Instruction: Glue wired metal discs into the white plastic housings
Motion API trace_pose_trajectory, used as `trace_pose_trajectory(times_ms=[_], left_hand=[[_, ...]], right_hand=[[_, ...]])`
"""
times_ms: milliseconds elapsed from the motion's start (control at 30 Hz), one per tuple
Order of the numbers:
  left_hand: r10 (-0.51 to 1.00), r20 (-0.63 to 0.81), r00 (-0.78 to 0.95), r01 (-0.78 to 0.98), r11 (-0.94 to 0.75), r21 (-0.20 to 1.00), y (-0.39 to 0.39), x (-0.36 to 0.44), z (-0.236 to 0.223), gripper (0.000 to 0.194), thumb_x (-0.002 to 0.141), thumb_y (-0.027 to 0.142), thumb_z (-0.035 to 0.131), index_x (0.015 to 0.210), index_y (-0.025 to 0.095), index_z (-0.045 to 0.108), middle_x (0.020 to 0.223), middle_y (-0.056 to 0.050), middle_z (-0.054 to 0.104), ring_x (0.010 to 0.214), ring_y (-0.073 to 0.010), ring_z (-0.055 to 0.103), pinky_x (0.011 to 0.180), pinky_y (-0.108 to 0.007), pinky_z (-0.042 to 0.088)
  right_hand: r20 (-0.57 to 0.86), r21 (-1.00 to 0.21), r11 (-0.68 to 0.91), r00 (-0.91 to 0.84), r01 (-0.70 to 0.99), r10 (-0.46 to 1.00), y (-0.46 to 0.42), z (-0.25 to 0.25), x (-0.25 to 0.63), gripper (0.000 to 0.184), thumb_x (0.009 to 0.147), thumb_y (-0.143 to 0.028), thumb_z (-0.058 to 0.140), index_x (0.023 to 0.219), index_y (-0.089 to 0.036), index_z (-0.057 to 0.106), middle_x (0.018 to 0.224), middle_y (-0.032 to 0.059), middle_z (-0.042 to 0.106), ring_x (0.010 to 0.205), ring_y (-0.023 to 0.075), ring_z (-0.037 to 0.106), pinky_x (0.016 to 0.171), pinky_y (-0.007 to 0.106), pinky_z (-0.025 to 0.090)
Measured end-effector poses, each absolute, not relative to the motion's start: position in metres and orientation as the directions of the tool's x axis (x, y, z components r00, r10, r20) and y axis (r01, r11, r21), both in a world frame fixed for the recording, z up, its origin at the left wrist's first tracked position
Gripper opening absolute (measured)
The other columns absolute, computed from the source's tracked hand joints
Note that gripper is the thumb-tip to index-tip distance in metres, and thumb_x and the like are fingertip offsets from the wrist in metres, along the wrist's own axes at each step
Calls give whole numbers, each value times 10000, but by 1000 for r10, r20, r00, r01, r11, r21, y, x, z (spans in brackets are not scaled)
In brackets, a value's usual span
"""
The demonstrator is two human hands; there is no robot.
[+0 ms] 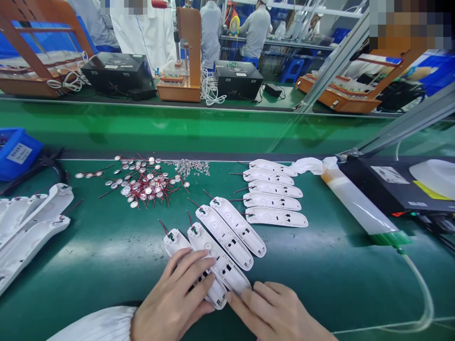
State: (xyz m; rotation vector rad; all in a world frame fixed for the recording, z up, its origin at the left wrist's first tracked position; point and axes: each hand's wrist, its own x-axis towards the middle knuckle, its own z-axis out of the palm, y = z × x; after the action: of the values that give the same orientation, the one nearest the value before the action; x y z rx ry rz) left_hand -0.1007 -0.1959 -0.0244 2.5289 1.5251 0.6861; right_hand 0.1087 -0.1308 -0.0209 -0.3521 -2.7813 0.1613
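Note:
My left hand (pixel 183 289) lies across the nearest white plastic shell (pixel 174 239), fingers over its face and thumb along its near side. Curled near the lower end of that shell is my right hand (pixel 270 308); one fingertip touches the shell's tip, and whatever the fingers may hold is hidden. A second white shell (pixel 199 232) lies alongside, partly under my left fingertips. Two more shells (pixel 231 232) rest beyond it in a slanted row. Each shows a small green board and a red-black wire at its far end.
Several finished-looking shells (pixel 273 202) form a column at right. Wired metal discs (pixel 147 187) and small clear parts (pixel 190 166) lie scattered behind. More shells (pixel 35 227) are stacked left, near a blue bin (pixel 17 151). A dispensing tube (pixel 362 203) and black box (pixel 387 184) stand right.

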Motion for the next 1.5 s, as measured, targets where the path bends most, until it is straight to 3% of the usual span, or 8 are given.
trace_pose_trajectory(times_ms=[267,467,567,667,833,967,1233,1500], left_hand=[[887,270,375,823,-453,342,-203,-103,-38,178,918,241,458,1037,161,563,1148,-104,599,1164,-260,477,950,-490,428],[880,281,382,824,-462,327,-205,-103,-31,197,925,236,447,1081,168,546,1174,-94,588,1197,-270,438,975,-513,368],[870,326,370,819,-471,327,-195,-113,-15,199,925,259,456,1085,184,547,1174,-86,585,1202,-270,425,974,-499,345],[878,368,306,848,-427,313,-168,-134,0,176,927,221,451,1068,202,555,1114,-68,603,1124,-247,474,925,-461,374],[945,249,212,936,-269,227,-104,-169,2,84,874,182,536,886,183,619,875,-35,627,839,-196,545,770,-364,462],[973,154,169,970,-192,149,-62,-177,-6,57,830,144,593,816,173,639,814,-33,626,821,-209,552,750,-364,475],[998,53,42,999,-43,13,-12,-179,-25,146,875,251,568,958,134,591,972,-45,601,894,-183,586,783,-382,498],[997,13,77,996,-76,-45,-9,-177,-30,184,884,274,554,1001,135,580,1031,-59,592,931,-197,582,813,-406,490]], right_hand=[[285,-164,966,-928,202,242,-134,-20,109,449,1001,-269,143,1011,-172,582,676,-2,611,523,138,535,444,271,367],[404,-539,745,-656,392,638,-124,-24,121,266,968,-253,341,1087,-169,563,743,28,594,601,113,579,496,200,439],[229,-678,539,-553,500,801,-113,-23,126,175,912,-287,468,1013,-210,588,718,9,568,501,102,519,396,183,406],[94,-703,456,-564,546,820,-103,-9,128,176,884,-343,504,985,-240,604,748,4,584,492,102,519,382,177,418],[134,-758,450,-563,471,815,-96,2,130,205,923,-296,427,938,-269,630,772,-1,613,637,113,602,530,161,491],[178,-765,449,-517,462,837,-94,-6,136,190,904,-298,469,974,-277,645,649,-28,605,526,98,575,488,138,478],[258,-776,463,-455,428,852,-92,-5,139,180,888,-289,501,976,-278,658,540,-62,567,435,72,548,440,94,452],[242,-802,426,-425,419,872,-93,-4,131,220,901,-318,466,939,-241,668,503,-48,546,424,85,532,418,114,432]])
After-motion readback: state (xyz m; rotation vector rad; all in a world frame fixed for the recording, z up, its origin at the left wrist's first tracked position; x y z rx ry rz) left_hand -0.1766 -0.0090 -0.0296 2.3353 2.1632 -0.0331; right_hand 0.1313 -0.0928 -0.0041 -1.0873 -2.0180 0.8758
